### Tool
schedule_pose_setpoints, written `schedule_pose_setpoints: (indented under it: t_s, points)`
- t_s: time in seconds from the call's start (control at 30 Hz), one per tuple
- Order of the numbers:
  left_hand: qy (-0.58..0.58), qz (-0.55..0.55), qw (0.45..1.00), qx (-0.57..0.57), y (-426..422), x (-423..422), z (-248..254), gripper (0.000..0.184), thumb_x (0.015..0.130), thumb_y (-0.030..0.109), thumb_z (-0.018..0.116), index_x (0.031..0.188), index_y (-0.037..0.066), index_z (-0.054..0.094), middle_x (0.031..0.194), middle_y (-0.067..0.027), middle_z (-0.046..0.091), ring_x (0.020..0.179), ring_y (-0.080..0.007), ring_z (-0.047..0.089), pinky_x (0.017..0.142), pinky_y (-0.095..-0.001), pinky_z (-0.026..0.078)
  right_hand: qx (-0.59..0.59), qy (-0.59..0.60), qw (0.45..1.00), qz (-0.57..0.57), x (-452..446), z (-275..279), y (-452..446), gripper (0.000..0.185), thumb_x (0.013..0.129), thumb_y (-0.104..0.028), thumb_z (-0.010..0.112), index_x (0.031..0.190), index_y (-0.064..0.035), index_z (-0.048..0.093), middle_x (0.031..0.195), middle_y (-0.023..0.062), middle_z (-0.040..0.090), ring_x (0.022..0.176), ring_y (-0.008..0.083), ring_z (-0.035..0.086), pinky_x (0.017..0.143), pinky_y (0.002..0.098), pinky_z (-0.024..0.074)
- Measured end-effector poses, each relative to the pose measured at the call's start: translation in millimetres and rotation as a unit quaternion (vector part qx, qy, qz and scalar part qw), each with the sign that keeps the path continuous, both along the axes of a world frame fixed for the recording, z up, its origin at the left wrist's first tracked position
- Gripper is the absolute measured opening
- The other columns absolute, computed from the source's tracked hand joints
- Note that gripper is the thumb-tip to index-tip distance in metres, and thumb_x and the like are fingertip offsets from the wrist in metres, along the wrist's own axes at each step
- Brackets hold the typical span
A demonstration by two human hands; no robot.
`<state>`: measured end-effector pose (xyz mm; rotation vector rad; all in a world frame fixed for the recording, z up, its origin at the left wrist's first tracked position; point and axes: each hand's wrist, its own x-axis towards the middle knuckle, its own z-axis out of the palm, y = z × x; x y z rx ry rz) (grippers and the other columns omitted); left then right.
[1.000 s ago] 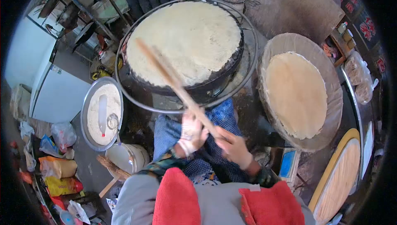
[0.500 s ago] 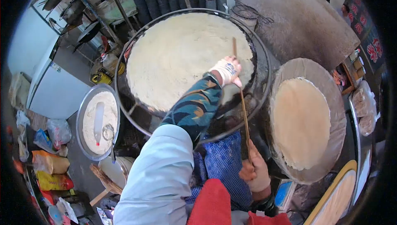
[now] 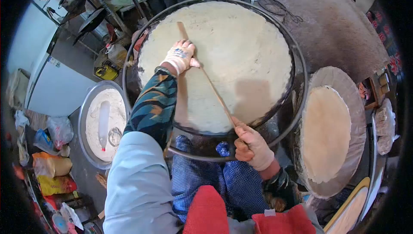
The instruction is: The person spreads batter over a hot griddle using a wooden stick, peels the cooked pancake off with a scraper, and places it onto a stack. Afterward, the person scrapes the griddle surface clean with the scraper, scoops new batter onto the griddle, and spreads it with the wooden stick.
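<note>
A wide, pale, thin sheet of batter or flatbread [image 3: 232, 36] covers the large round griddle [image 3: 294, 68]. Across its left and near side slants a long wooden spreader [image 3: 211, 83]. My left hand [image 3: 180, 56], in a white fingerless glove, presses over the spreader near its flat far end, with the fingers curled round it. By the griddle's near right edge, my right hand [image 3: 254, 147] grips the handle's lower end in a closed fist. It wears a similar pale glove.
A metal ring [image 3: 306, 83] surrounds the griddle. At right, a finished flatbread [image 3: 325, 135] lies on a round covered stand [image 3: 357, 117]. A basin [image 3: 81, 124] at left holds white powder, a bottle [image 3: 103, 124] and a whisk-like tool [image 3: 115, 137]. Bags [image 3: 53, 165] lie farther left.
My left hand has swept left across the sheet with the spreader's far end. My right hand has come up and left, towards the griddle's edge. The view has shifted too.
</note>
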<state>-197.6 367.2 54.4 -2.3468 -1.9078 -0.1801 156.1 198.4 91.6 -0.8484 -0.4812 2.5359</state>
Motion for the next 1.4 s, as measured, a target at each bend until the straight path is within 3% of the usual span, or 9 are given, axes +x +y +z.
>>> schedule_pose_setpoints:
  t_s: [0.23, 0.43, 0.6, 0.77, 0.8, 0.9, 1.07, 1.17, 1.4]
  points:
    - [-0.018, 0.023, 1.000, 0.013, -119, -70, -15, 0.093, 0.061, 0.072, 0.062, 0.118, -0.001, 0.054, 0.131, -0.0249, 0.051, 0.130, -0.0426, 0.038, 0.109, -0.0479, 0.029, 0.192, -0.151, 0.966, 0.086, -36, -8, -74, 0.045, 0.097, -0.018, 0.054, 0.142, -0.0128, 0.046, 0.056, -0.0032, 0.046, 0.039, 0.0055, 0.038, 0.036, 0.0224, 0.0309]
    - [0.050, 0.093, 0.994, -0.008, -241, -64, -8, 0.100, 0.066, 0.076, 0.055, 0.126, -0.003, 0.049, 0.131, -0.0262, 0.049, 0.128, -0.0436, 0.039, 0.111, -0.0508, 0.026, 0.203, -0.203, 0.948, 0.138, -20, -28, -128, 0.048, 0.094, -0.020, 0.060, 0.141, -0.0191, 0.049, 0.063, -0.0025, 0.053, 0.047, 0.0058, 0.048, 0.041, 0.0231, 0.0393]
    - [-0.053, -0.020, 0.995, 0.081, -233, 80, 23, 0.107, 0.069, 0.080, 0.047, 0.133, -0.006, 0.042, 0.134, -0.0300, 0.044, 0.129, -0.0461, 0.038, 0.110, -0.0542, 0.026, 0.370, -0.316, 0.872, 0.057, 98, -14, -181, 0.049, 0.093, -0.019, 0.060, 0.140, -0.0140, 0.049, 0.080, 0.0044, 0.066, 0.055, 0.0052, 0.054, 0.051, 0.0227, 0.0469]
    - [-0.104, -0.273, 0.955, 0.049, -94, 259, 30, 0.100, 0.069, 0.072, 0.058, 0.129, -0.007, 0.044, 0.134, -0.0298, 0.045, 0.130, -0.0442, 0.039, 0.109, -0.0506, 0.029, 0.171, -0.404, 0.887, -0.142, 163, 17, -219, 0.051, 0.096, -0.020, 0.055, 0.144, -0.0081, 0.042, 0.067, 0.0000, 0.057, 0.047, 0.0074, 0.049, 0.043, 0.0242, 0.0428]
    - [-0.028, -0.263, 0.964, 0.010, -77, 280, 9, 0.095, 0.067, 0.069, 0.062, 0.124, -0.006, 0.049, 0.130, -0.0286, 0.048, 0.128, -0.0437, 0.040, 0.109, -0.0491, 0.031, 0.082, -0.351, 0.922, -0.141, 159, 11, -213, 0.051, 0.099, -0.021, 0.049, 0.148, -0.0164, 0.035, 0.054, -0.0022, 0.042, 0.037, 0.0071, 0.035, 0.036, 0.0231, 0.0321]
    - [0.051, -0.222, 0.972, -0.058, -42, 272, 6, 0.082, 0.063, 0.063, 0.069, 0.111, -0.003, 0.058, 0.122, -0.0248, 0.054, 0.126, -0.0422, 0.043, 0.107, -0.0461, 0.033, 0.006, -0.048, 0.983, -0.178, 158, -5, -185, 0.054, 0.099, -0.032, 0.051, 0.149, -0.0192, 0.032, 0.054, -0.0049, 0.037, 0.039, 0.0043, 0.032, 0.037, 0.0201, 0.0289]
    - [0.007, -0.117, 0.989, -0.090, -55, 209, 28, 0.073, 0.060, 0.061, 0.071, 0.103, 0.002, 0.062, 0.121, -0.0207, 0.056, 0.126, -0.0392, 0.043, 0.108, -0.0448, 0.033, -0.143, 0.186, 0.967, -0.102, 151, -43, -146, 0.043, 0.104, -0.033, 0.039, 0.146, -0.0287, 0.034, 0.049, -0.0074, 0.028, 0.035, 0.0043, 0.025, 0.036, 0.0227, 0.0263]
    - [0.009, -0.074, 0.996, -0.047, -74, 168, 21, 0.078, 0.064, 0.067, 0.066, 0.109, 0.002, 0.064, 0.119, -0.0205, 0.058, 0.128, -0.0383, 0.043, 0.110, -0.0450, 0.030, -0.176, 0.250, 0.950, -0.055, 135, -43, -129, 0.041, 0.104, -0.029, 0.039, 0.145, -0.0291, 0.037, 0.050, -0.0062, 0.029, 0.035, 0.0048, 0.027, 0.037, 0.0232, 0.0267]
    - [-0.015, 0.013, 1.000, -0.018, -138, 70, -7, 0.078, 0.063, 0.061, 0.069, 0.110, -0.001, 0.058, 0.127, -0.0239, 0.053, 0.131, -0.0420, 0.039, 0.110, -0.0490, 0.030, -0.144, 0.123, 0.982, 0.028, 87, -28, -128, 0.044, 0.102, -0.018, 0.040, 0.145, -0.0264, 0.039, 0.051, -0.0026, 0.034, 0.035, 0.0065, 0.029, 0.037, 0.0227, 0.0275]
